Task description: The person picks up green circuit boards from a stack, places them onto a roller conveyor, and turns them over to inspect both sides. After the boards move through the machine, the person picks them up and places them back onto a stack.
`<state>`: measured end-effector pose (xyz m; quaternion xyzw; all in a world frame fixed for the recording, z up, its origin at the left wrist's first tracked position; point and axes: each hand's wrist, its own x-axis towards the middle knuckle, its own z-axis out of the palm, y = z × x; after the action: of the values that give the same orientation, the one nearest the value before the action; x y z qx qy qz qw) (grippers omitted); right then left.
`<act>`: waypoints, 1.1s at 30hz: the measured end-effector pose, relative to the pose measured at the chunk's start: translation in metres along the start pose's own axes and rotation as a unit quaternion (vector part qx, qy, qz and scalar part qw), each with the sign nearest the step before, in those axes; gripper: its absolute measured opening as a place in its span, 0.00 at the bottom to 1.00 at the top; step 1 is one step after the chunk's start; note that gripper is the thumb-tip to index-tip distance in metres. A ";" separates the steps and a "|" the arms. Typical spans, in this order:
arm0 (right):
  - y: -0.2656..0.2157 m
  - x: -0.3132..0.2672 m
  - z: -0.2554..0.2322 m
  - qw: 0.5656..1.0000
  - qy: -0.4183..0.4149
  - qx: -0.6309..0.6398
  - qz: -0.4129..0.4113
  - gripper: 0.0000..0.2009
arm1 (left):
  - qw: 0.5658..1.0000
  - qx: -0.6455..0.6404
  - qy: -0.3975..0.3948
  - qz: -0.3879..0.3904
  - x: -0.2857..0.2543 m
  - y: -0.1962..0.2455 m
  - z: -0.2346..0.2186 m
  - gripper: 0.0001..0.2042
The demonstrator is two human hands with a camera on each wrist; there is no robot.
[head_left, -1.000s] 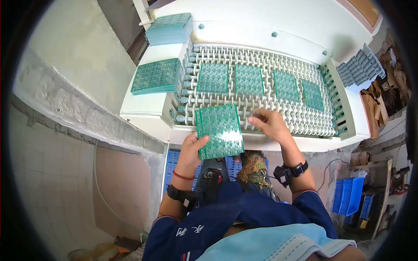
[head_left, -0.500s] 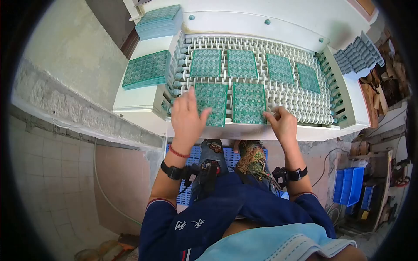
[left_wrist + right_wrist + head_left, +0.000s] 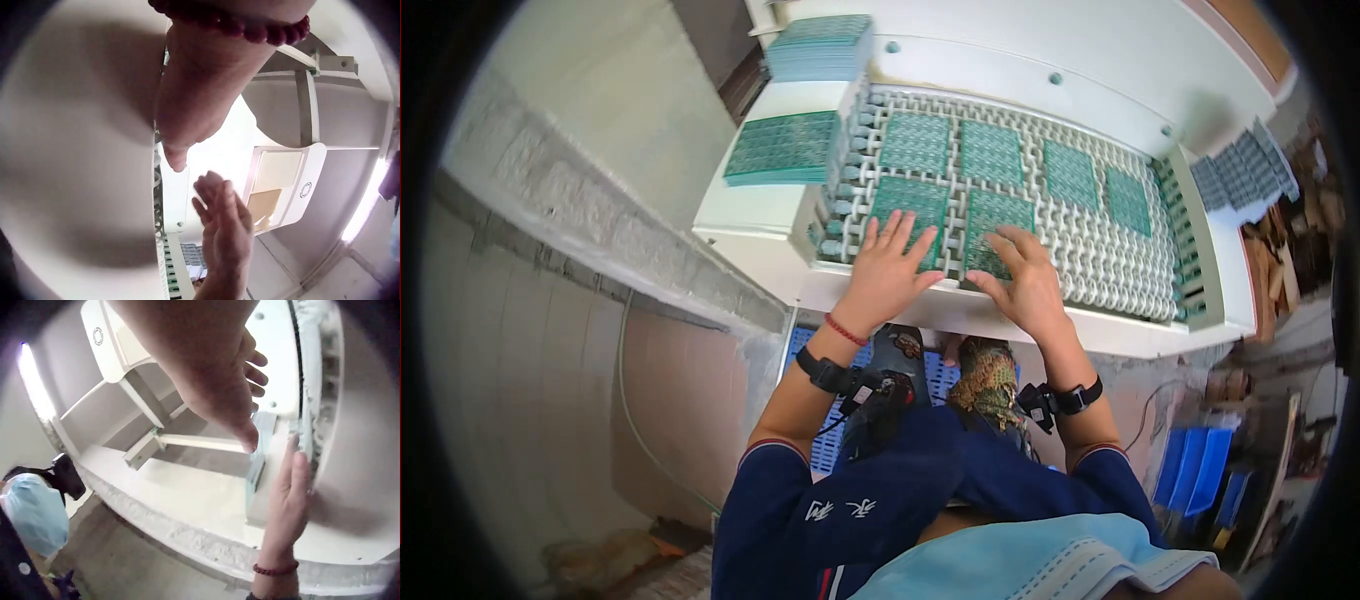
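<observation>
Fingers (image 3: 902, 230) spread and nearly straight, I lay my left hand (image 3: 888, 275) over the near left circuit board (image 3: 908, 193); its long axis runs near to far, its far end leaning slightly left. Just to its right, the near right circuit board (image 3: 992, 212) points much the same way under my right hand (image 3: 1030, 285), whose fingers bend gently, thumb apart, pinching nothing. I cannot tell how firmly either hand touches. Both backs face up, my forearms angling inward from the near side. The boards are thin, flat, green rectangles, finely patterned, on rows of ribbed white rollers (image 3: 1100, 270). Beyond lie four more boards (image 3: 990, 153); to the left, a squared stack (image 3: 782, 148) rests on a smooth white ledge (image 3: 745, 215).
</observation>
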<state>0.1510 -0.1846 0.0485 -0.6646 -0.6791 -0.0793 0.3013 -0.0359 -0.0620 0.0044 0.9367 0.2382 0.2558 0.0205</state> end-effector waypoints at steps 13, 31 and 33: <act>-0.084 0.237 0.074 0.961 -0.217 0.019 -0.169 0.63 | 0.986 -0.138 0.081 -0.057 -0.051 0.024 -0.040 0.26; -0.050 0.114 0.006 0.992 -0.078 0.100 -0.019 0.58 | 0.607 -0.747 0.229 -0.144 -0.026 0.024 -0.027 0.29; -0.046 0.076 0.002 0.991 -0.059 0.115 0.010 0.58 | 0.554 -0.797 0.210 -0.116 -0.011 0.035 -0.019 0.27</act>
<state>0.1111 -0.1233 0.0993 -0.6358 -0.6936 0.0423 0.3359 -0.0386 -0.0997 0.0214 0.4212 0.0410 0.5257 0.7379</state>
